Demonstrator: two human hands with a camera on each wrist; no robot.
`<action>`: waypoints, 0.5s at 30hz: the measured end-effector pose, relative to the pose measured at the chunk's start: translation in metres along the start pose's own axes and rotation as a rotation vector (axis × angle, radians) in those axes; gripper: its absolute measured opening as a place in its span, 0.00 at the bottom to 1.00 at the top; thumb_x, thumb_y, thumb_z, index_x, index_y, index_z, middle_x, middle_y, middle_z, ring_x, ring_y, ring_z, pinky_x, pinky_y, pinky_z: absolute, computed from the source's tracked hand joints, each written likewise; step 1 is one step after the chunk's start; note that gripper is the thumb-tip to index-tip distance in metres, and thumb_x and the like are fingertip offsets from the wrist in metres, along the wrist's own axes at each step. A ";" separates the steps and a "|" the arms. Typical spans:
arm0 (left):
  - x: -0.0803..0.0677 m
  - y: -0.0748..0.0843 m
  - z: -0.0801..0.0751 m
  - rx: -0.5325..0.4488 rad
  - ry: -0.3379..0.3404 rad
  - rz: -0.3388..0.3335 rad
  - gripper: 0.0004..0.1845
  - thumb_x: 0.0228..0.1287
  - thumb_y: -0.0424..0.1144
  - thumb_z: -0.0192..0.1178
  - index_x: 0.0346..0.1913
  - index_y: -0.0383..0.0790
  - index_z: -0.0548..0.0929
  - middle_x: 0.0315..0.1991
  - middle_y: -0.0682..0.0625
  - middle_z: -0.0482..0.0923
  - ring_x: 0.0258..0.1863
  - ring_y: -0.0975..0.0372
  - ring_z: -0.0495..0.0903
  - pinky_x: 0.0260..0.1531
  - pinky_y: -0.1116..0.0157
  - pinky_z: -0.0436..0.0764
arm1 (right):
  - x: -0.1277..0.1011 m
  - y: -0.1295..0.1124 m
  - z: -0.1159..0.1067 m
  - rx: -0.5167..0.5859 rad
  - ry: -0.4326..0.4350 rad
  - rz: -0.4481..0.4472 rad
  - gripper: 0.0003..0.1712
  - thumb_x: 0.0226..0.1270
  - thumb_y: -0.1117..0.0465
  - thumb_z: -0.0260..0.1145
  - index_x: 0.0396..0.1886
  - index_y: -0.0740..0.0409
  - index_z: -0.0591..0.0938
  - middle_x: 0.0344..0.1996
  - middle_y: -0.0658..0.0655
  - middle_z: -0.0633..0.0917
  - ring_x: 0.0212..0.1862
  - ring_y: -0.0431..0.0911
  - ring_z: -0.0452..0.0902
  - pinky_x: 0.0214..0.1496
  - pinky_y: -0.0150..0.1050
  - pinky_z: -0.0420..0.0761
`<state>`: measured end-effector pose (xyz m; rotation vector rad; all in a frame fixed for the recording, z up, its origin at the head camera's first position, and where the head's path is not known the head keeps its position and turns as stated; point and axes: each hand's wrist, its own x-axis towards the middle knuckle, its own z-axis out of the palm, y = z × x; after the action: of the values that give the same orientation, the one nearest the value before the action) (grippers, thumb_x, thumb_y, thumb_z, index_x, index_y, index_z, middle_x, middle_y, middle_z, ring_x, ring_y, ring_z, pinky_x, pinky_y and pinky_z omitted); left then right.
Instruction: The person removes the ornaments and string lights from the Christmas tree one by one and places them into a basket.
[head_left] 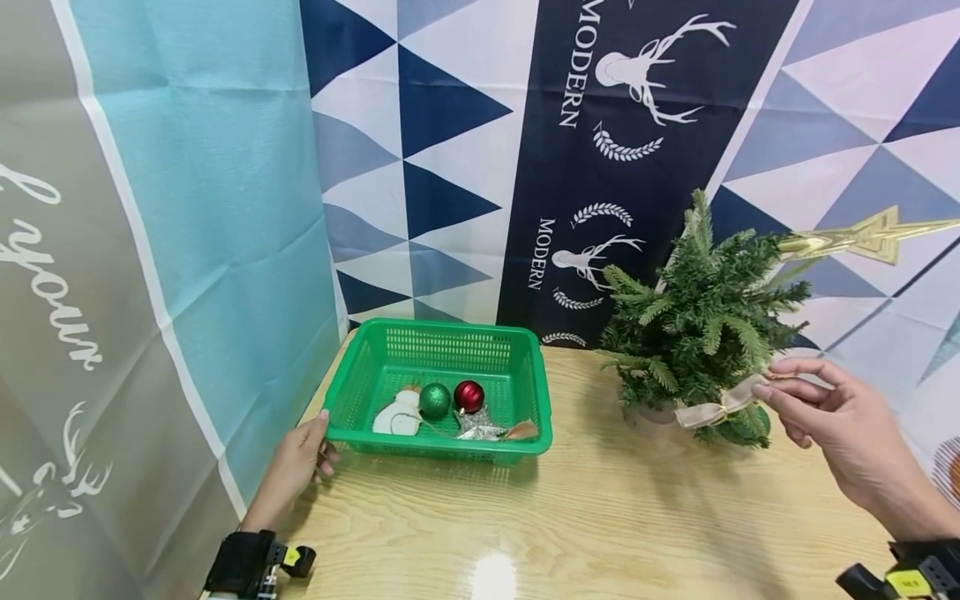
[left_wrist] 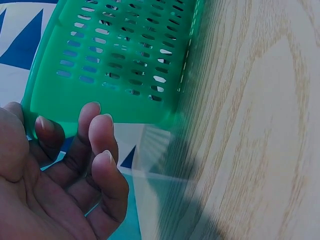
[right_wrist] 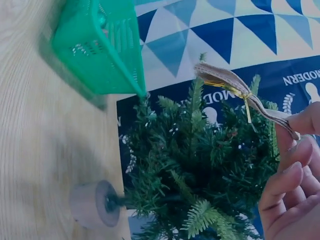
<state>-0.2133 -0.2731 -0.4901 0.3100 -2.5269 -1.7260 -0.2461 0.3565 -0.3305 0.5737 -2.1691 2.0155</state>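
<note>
Between thumb and fingers, my right hand (head_left: pixel 840 425) pinches one end of a pale beige ribbon bow (head_left: pixel 722 404), tied at its middle with thin gold cord. The bow is held in front of the lower right branches of a small artificial Christmas tree (head_left: pixel 697 325); whether it touches them I cannot tell. In the right wrist view the bow (right_wrist: pixel 235 92) stretches away from the fingertips. My left hand (head_left: pixel 296 458) grips the rim of a green plastic basket (head_left: pixel 438 447) at its near left corner. Its other fingers curl loosely below the rim in the left wrist view.
Inside the basket lie a green glitter ball (head_left: pixel 435 400), a red ball (head_left: pixel 468 397), a silver star (head_left: pixel 478 427), a white snowman-shaped ornament (head_left: pixel 397 417) and a brownish piece (head_left: pixel 521 430). A gold star (head_left: pixel 873 236) tops the tree. Patterned cloth (head_left: pixel 457 167) hangs behind the wooden table (head_left: pixel 600 525).
</note>
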 end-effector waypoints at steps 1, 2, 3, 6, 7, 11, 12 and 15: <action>0.000 0.000 0.000 0.000 -0.001 -0.001 0.37 0.80 0.68 0.37 0.54 0.34 0.78 0.33 0.42 0.80 0.28 0.54 0.79 0.27 0.61 0.79 | 0.000 0.001 0.000 0.013 -0.013 0.010 0.18 0.76 0.79 0.58 0.58 0.61 0.79 0.40 0.52 0.90 0.23 0.48 0.63 0.27 0.45 0.55; 0.000 -0.001 0.000 -0.001 -0.001 -0.001 0.37 0.80 0.68 0.37 0.53 0.34 0.78 0.33 0.42 0.80 0.28 0.54 0.79 0.27 0.61 0.79 | 0.000 0.001 0.000 0.010 -0.020 0.022 0.19 0.77 0.78 0.58 0.61 0.60 0.79 0.41 0.51 0.89 0.23 0.48 0.63 0.27 0.45 0.56; 0.000 -0.001 0.000 -0.001 -0.001 -0.001 0.37 0.80 0.68 0.37 0.53 0.34 0.78 0.33 0.42 0.80 0.28 0.54 0.79 0.27 0.61 0.79 | -0.001 0.001 0.000 -0.012 -0.016 0.033 0.19 0.77 0.76 0.58 0.62 0.59 0.80 0.41 0.50 0.88 0.24 0.47 0.64 0.27 0.45 0.56; 0.000 -0.001 0.001 -0.005 0.002 -0.001 0.36 0.80 0.67 0.38 0.51 0.35 0.78 0.32 0.42 0.80 0.27 0.54 0.79 0.26 0.61 0.79 | -0.001 0.000 0.003 -0.060 0.003 0.062 0.15 0.78 0.74 0.60 0.58 0.60 0.83 0.34 0.49 0.85 0.23 0.48 0.63 0.27 0.46 0.57; 0.000 -0.001 0.001 -0.007 0.003 -0.001 0.36 0.80 0.67 0.38 0.51 0.35 0.78 0.32 0.42 0.80 0.27 0.54 0.79 0.26 0.61 0.79 | -0.001 -0.001 0.004 -0.067 0.004 0.070 0.13 0.78 0.73 0.60 0.56 0.60 0.83 0.31 0.49 0.83 0.23 0.49 0.62 0.28 0.46 0.57; 0.000 -0.001 0.001 -0.012 0.007 -0.002 0.36 0.80 0.67 0.38 0.49 0.34 0.79 0.31 0.42 0.80 0.27 0.54 0.79 0.26 0.61 0.79 | -0.002 -0.004 0.007 -0.071 0.008 0.083 0.11 0.79 0.71 0.60 0.53 0.61 0.85 0.21 0.51 0.73 0.23 0.50 0.59 0.28 0.46 0.55; 0.000 -0.001 0.001 -0.013 0.006 -0.003 0.36 0.80 0.67 0.38 0.50 0.34 0.78 0.31 0.42 0.80 0.26 0.54 0.79 0.25 0.61 0.79 | -0.002 -0.004 0.009 -0.072 0.016 0.086 0.10 0.79 0.70 0.60 0.53 0.62 0.85 0.20 0.51 0.72 0.22 0.50 0.59 0.28 0.46 0.55; 0.001 0.000 0.001 -0.014 0.006 -0.002 0.37 0.80 0.67 0.38 0.51 0.34 0.78 0.32 0.42 0.80 0.27 0.54 0.79 0.25 0.62 0.79 | -0.003 -0.005 0.012 -0.080 0.020 0.074 0.10 0.79 0.71 0.59 0.53 0.64 0.85 0.20 0.51 0.73 0.22 0.50 0.58 0.27 0.46 0.54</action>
<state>-0.2141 -0.2728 -0.4906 0.3163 -2.5100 -1.7404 -0.2394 0.3446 -0.3277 0.4668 -2.2798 1.9499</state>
